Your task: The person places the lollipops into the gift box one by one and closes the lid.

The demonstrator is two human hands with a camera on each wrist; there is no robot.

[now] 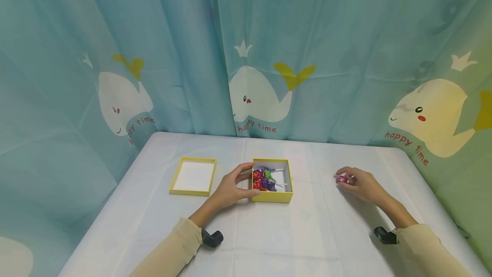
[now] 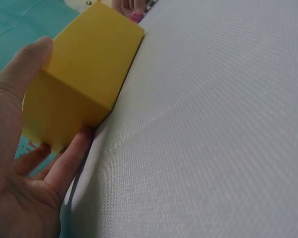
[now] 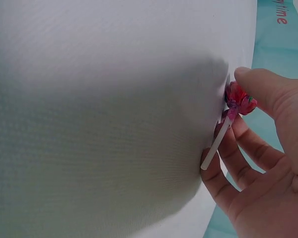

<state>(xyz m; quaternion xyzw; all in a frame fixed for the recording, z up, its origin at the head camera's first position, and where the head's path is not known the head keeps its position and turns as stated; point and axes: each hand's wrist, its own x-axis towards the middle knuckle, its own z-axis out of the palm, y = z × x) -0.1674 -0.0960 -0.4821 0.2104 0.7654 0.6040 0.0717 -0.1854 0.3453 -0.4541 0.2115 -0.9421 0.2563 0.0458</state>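
Observation:
My left hand (image 1: 228, 188) grips the left side of an open yellow box (image 1: 272, 198), thumb at the front and fingers curled toward the back. Several lollipops (image 1: 265, 179) in red, purple and green wrappers lie inside, some white sticks pointing right. In the left wrist view, the thumb rests against the yellow box (image 2: 92, 54) and the fingers touch its side low down. Well to the right, my right hand (image 1: 359, 183) pinches a pink-wrapped lollipop (image 3: 238, 98) between thumb and fingers, close to the tabletop. Its white stick slants down across the fingers in the right wrist view.
A shallow yellow lid (image 1: 192, 176) with a white inside lies left of the box. Both stand on a table with a white cloth (image 1: 269, 238). Blue-green curtains (image 1: 184, 54) with whale prints hang behind and beside the table.

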